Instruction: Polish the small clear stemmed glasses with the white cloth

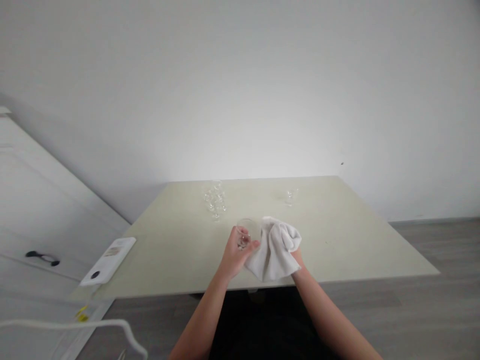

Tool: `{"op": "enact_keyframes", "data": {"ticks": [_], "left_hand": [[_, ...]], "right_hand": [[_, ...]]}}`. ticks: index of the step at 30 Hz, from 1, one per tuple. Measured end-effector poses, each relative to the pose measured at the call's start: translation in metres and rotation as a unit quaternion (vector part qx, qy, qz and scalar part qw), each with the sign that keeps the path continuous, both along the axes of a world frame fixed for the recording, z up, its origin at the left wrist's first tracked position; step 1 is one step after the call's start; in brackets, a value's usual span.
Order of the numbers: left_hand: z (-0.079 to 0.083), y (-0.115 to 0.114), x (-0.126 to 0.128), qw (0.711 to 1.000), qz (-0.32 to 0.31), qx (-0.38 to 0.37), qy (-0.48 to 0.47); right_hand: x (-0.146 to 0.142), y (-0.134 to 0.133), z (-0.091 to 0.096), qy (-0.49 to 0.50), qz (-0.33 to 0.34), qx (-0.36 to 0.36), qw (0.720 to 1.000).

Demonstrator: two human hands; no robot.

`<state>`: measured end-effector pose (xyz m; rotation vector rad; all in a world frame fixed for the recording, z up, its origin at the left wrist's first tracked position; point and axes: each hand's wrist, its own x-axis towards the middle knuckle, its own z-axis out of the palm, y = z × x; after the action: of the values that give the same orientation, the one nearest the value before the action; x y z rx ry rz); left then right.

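Over the near part of the table, my left hand [237, 255] is closed around a small clear glass [249, 227], whose round rim faces up. A crumpled white cloth [272, 250] is draped over my right hand [297, 257]; most of that hand's fingers are hidden by it. The cloth's left side hangs close beside the glass and my left thumb. Farther back stands a group of several clear glasses [215, 200], left of my hands. Another clear glass [290, 196] stands alone toward the back right.
The pale table [348, 240] meets a plain white wall [247, 90]. On its left edge lies a white flat device [109, 261]. A white cabinet [41, 215] with a dark handle is at far left, and a white bent tube [93, 325] crosses the lower left.
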<state>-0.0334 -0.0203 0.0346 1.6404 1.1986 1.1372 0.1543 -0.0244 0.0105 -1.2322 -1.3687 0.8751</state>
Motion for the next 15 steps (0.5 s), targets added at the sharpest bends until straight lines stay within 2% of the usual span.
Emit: {"op": "enact_keyframes", "data": {"ticks": [1,3,4,6,10,13,15], "left_hand": [[-0.002,0.0,0.004,0.999,0.014,0.017,-0.03],[-0.005,0.0,0.014,0.996,0.024,0.061,-0.068],[-0.006,-0.001,0.019,0.993,0.018,0.077,-0.083],[-0.008,-0.003,0.026,0.99,0.005,0.083,-0.112],[-0.008,-0.005,0.025,0.99,-0.017,0.032,-0.139],[-0.004,-0.005,0.019,0.981,-0.107,-0.031,-0.157],[-0.001,-0.003,0.017,0.974,-0.127,-0.044,-0.183]], "right_hand": [[-0.005,-0.001,0.002,0.001,0.009,0.016,1.0],[-0.019,-0.006,0.008,0.008,0.077,0.077,0.994],[-0.026,-0.008,0.012,0.001,0.119,0.094,0.988],[-0.037,-0.012,0.017,0.014,0.153,0.104,0.983],[-0.039,-0.018,0.015,0.092,0.213,0.042,0.972],[-0.032,-0.023,0.003,0.117,0.277,-0.071,0.951],[-0.032,-0.023,-0.001,0.113,0.257,-0.11,0.953]]}}
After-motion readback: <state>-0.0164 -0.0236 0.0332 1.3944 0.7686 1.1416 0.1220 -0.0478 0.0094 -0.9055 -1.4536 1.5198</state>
